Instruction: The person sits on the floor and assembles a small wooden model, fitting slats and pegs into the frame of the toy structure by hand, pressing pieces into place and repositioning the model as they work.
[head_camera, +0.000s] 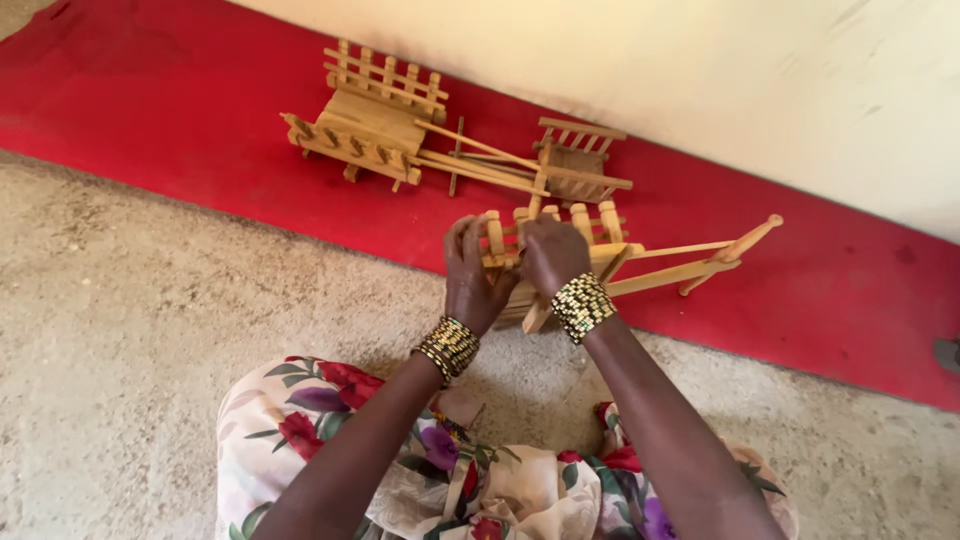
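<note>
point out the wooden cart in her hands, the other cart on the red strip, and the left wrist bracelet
held wooden cart (640, 262), head view, on its shaft side.
second wooden cart (375, 120), head view, on its flat bed.
left beaded bracelet (450, 346), head view, on the band's middle.

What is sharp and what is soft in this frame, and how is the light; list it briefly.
Head view: soft, even light, no glare; only faint shadows under the far wooden cart on the red strip. The left hand and right hand on the near wooden cart look slightly soft; the floral cloth at the bottom edge is blurrier.
</note>
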